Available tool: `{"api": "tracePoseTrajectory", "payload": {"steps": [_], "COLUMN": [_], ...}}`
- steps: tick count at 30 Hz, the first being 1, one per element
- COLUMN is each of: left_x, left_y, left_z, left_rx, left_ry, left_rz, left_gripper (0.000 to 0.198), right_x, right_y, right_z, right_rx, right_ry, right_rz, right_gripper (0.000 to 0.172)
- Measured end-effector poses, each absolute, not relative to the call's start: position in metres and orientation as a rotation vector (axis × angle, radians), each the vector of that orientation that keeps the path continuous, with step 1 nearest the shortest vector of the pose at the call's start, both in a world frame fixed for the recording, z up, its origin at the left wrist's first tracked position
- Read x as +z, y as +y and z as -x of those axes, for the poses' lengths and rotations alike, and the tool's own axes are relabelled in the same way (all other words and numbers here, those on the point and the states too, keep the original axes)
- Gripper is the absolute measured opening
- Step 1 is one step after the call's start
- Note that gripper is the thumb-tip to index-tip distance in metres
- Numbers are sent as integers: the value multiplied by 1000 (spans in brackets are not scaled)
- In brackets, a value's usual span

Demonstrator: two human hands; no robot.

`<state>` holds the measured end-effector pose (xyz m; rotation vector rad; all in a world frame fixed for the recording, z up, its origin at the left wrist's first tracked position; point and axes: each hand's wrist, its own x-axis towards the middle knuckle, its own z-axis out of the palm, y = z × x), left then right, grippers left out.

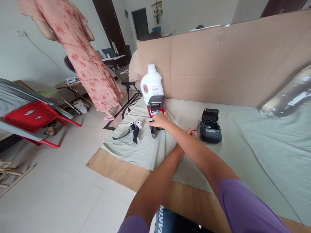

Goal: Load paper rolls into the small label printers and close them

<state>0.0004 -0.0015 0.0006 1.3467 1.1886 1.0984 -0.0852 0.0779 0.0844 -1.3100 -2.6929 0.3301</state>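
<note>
My arms cross. My right hand reaches left, its fingers closed on a small roll with a dangling black strip. Just behind it is a red and black device in front of a white jug. My left hand is partly hidden behind my right forearm; its fingers look curled, and what they hold is too small to make out. Right of it sits a black label printer with its lid raised. Two white rolls with black strips lie left of my right hand.
A cardboard panel stands behind the cloth-covered surface. A plastic-wrapped bundle leans at the right. Someone in a pink floral dress stands at the left, beyond a red chair. Wooden pieces are on the floor.
</note>
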Motion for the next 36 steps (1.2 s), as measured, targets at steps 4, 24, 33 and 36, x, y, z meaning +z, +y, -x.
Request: {"api": "tracePoseTrajectory", "payload": {"steps": [4, 24, 33, 36], "left_x": [6, 12, 8, 9], "left_y": [-7, -12, -9, -10], "left_z": [3, 4, 2, 3], "left_rx": [1071, 1013, 1006, 1007], "left_ry": [1144, 1099, 1134, 1116], "left_rz": [-1355, -1352, -1406, -1399], "left_gripper": [31, 37, 37, 38], "right_x": [77, 82, 81, 77], "right_y": [74, 74, 71, 73], "right_z": [90, 69, 65, 64], "right_rx": [320, 514, 742, 749], "right_ry": [-2690, -2536, -2439, -2433], "right_rz": [1295, 1559, 1509, 1450], "right_gripper": [45, 46, 29, 26]}}
